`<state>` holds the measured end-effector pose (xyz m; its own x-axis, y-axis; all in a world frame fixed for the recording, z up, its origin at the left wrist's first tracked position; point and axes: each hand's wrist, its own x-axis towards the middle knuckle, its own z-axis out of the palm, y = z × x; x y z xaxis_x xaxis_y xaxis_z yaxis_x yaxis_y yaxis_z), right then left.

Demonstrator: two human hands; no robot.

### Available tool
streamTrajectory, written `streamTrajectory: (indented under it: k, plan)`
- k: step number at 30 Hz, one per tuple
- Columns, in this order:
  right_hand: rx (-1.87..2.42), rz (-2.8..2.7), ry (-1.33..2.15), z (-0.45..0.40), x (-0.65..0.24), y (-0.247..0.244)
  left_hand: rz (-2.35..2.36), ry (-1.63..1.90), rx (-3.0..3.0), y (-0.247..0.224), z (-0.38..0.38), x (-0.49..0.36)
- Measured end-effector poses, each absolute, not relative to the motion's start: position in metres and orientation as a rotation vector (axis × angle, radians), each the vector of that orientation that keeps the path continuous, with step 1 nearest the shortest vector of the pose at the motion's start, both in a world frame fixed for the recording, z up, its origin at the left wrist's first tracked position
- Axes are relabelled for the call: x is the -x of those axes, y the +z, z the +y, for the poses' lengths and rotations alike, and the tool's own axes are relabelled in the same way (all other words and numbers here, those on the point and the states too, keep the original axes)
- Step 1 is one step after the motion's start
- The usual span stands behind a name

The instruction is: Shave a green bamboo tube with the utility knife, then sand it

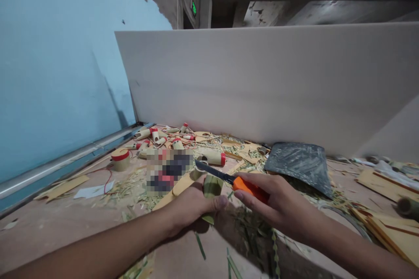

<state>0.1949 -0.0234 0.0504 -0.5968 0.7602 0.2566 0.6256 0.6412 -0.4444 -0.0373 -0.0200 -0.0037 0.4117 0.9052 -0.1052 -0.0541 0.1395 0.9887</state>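
Rearward, the table point(39, 227) is bounded by a board point(255, 83); front-left, it is mostly bare. Bamboo point(212, 186) is gripped by the left hand point(191, 205), a knife point(244, 185) by the right hand point(279, 198).

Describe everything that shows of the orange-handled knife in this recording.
The orange-handled knife has a bright orange handle, plastic by its look, and a long, narrow, dark blade that looks like metal. The right hand grips the handle, covering part of it. The blade points left and forward, beyond the green bamboo piece in the left hand; whether it touches anything is unclear.
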Motion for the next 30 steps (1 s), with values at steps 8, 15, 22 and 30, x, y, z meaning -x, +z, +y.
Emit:
streamTrajectory:
  k: [8, 15, 22, 30]
  plan:
    - [1.082, -2.516, 0.431, -0.025, -0.191, 0.040, 1.073, 0.702, -1.185, -0.001, -0.022, 0.038]
    - [1.264, -2.467, 0.191, -0.027, -0.189, 0.023, 1.226, 0.738, -1.286, 0.002, -0.025, 0.030]
    - [1.441, -2.415, -0.026, -0.028, -0.188, 0.021, 1.161, 0.855, -1.302, -0.003, -0.019, 0.024]
    - [1.230, -2.325, 0.050, -0.021, -0.196, 0.048, 1.022, 0.790, -1.417, -0.002, -0.019, 0.038]
